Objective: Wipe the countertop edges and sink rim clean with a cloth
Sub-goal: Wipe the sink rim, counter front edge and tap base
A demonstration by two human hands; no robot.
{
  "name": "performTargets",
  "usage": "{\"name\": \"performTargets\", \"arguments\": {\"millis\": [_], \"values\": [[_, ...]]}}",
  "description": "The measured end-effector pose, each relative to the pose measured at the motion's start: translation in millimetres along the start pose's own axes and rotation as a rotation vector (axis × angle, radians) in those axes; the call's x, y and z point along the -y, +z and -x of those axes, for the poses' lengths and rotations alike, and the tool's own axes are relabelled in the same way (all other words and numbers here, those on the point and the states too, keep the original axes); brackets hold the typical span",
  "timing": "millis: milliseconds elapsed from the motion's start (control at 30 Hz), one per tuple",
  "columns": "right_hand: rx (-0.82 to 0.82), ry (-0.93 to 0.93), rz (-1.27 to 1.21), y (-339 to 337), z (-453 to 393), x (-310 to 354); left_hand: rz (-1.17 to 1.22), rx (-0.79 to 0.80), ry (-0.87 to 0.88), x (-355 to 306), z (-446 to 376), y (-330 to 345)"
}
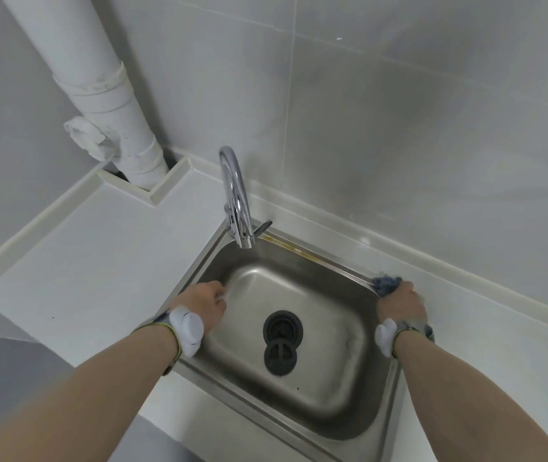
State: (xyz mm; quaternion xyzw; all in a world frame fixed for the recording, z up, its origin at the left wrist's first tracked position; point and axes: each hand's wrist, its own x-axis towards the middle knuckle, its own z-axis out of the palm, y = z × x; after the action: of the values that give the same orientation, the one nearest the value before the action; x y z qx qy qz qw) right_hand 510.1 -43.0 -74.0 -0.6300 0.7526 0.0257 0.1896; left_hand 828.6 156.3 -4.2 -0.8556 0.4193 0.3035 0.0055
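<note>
Showing 2 hands point(402, 303), 1 cloth point(386, 284), 1 sink point(359, 260), 1 faucet point(236, 198)

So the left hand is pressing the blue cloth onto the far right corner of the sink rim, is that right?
Not quite: the head view shows the right hand pressing the blue cloth onto the far right corner of the sink rim. The left hand rests at the sink's left edge, without the cloth.

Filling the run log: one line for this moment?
right hand grips cloth at sink rim far-right corner | left hand on left rim | faucet off
</note>
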Motion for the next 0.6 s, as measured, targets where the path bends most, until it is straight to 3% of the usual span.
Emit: {"name": "performTargets", "arguments": {"millis": [333,600], "values": [[0.158,-0.358,-0.182,54.6,16.2,154.9,-0.011,-0.026,-0.037,-1.0,0.6,-14.3],[0.291,-0.558,-0.087,77.1,10.1,249.4,0.030,-0.054,-0.183,23.8,6.1,-34.7]]}}
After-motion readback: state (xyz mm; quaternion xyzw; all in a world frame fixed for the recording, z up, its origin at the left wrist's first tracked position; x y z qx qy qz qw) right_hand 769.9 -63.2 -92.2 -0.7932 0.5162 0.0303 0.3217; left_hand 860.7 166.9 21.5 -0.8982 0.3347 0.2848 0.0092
